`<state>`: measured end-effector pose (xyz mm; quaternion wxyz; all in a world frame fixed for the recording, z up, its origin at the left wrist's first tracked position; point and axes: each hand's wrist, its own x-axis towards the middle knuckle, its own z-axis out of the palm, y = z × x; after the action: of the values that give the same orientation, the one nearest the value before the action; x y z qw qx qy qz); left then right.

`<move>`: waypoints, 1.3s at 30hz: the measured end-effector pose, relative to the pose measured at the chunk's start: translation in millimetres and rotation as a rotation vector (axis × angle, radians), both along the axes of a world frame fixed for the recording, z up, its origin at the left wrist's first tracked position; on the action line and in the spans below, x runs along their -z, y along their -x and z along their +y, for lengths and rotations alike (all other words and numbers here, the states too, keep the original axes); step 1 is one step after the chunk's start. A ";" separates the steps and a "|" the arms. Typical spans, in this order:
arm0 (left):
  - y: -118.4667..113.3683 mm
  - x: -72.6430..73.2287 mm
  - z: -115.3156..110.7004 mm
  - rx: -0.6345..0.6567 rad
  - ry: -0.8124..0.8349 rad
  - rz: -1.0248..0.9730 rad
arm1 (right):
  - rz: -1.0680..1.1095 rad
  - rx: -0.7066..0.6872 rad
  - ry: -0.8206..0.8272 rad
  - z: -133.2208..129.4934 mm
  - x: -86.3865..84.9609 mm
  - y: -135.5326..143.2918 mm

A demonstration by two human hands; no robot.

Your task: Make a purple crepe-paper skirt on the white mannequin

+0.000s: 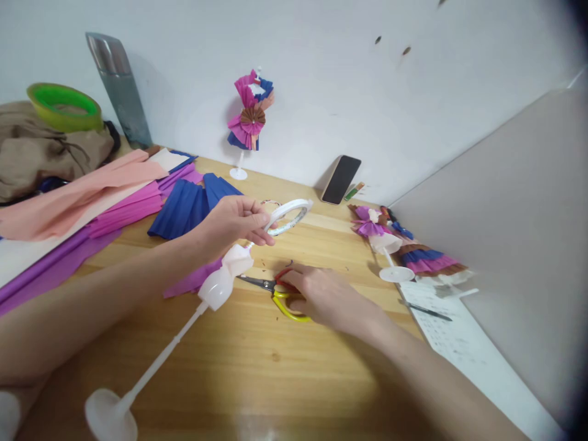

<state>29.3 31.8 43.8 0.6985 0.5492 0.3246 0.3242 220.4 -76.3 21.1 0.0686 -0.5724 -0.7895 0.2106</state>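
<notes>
Wooden table [220, 367] against white wall [321, 92]. Left fingers [257, 221] pinch tape roll [285, 209]; right fingers [298, 279] grip scissors [285, 310].

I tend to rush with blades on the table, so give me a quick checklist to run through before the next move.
1. White tape roll in the left hand: ok, held at its rim.
2. Right hand at the scissors: ok, fingers are at the handles; firmness of grip, cannot tell.
3. Scissor tips clear of the white mannequin: cannot tell; they look very close to its torso.
4. Mannequin standing upright: not ok, tilted well over.
5. Loose end of the tape found: cannot tell.
6. Smartphone away from the blades: ok, leaning against the wall.
</notes>
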 end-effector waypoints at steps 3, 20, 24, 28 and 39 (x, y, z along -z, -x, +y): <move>0.6 -1.4 -1.1 -0.004 0.017 -0.024 | -0.104 0.016 -0.062 -3.4 11.6 5.5; 2.9 1.9 1.5 -0.043 0.062 -0.076 | 0.517 0.190 -0.021 -22.4 -26.9 -45.8; 4.0 1.0 0.7 -0.041 0.072 -0.060 | 0.527 0.189 0.001 -27.1 -6.1 -42.6; 4.9 2.3 2.5 -0.042 0.041 -0.058 | 0.249 0.150 -0.048 -37.5 -6.1 -39.1; -1.6 12.9 -7.7 0.020 -0.042 0.020 | 0.703 0.212 0.109 -39.9 10.9 -14.1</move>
<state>31.0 24.1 30.8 0.6868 0.5699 0.3193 0.3185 234.6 -116.2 10.3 0.3263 -0.5466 -0.6416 0.4279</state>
